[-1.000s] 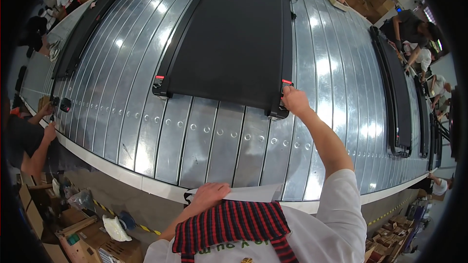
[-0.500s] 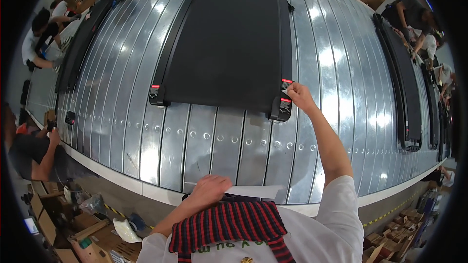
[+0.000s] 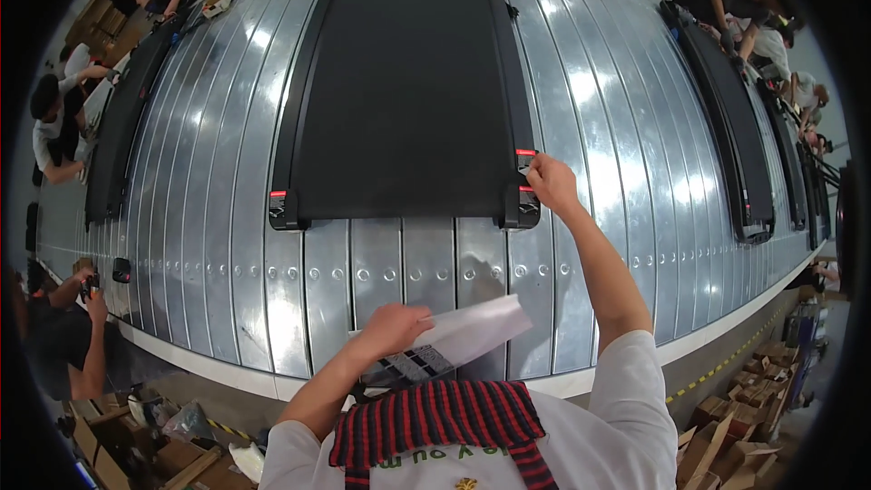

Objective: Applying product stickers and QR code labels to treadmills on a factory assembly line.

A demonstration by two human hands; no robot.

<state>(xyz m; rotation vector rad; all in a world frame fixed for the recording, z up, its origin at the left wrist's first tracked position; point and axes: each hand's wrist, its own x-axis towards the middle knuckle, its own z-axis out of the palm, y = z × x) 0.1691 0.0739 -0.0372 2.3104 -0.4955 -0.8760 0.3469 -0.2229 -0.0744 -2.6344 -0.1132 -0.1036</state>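
A black treadmill base [image 3: 408,91] lies lengthwise in front of me, its near end facing me. My right hand [image 3: 552,185] is closed with curled fingertips against a red-topped warning label [image 3: 525,155] on the right side rail; what is under the fingertips is hidden. Just below it, a second label [image 3: 528,198] sits by the right end cap. The left rail carries a similar label [image 3: 278,203] at its near corner. Near the table edge, my left hand [image 3: 397,327] grips a white sticker sheet [image 3: 481,328] with black printed blocks, tilted above the metal surface.
The ribbed metal worktable [image 3: 635,218] has a pale front edge [image 3: 218,359]. More treadmill bases lie left [image 3: 127,141] and right [image 3: 726,127], with people beside them. A small black object [image 3: 122,269] sits at left. Cardboard boxes [image 3: 748,399] stand below at right.
My left hand has lifted and tilted the sticker sheet, so its black printed blocks now show. My right hand stays at the rail label. The whole view has shifted slightly.
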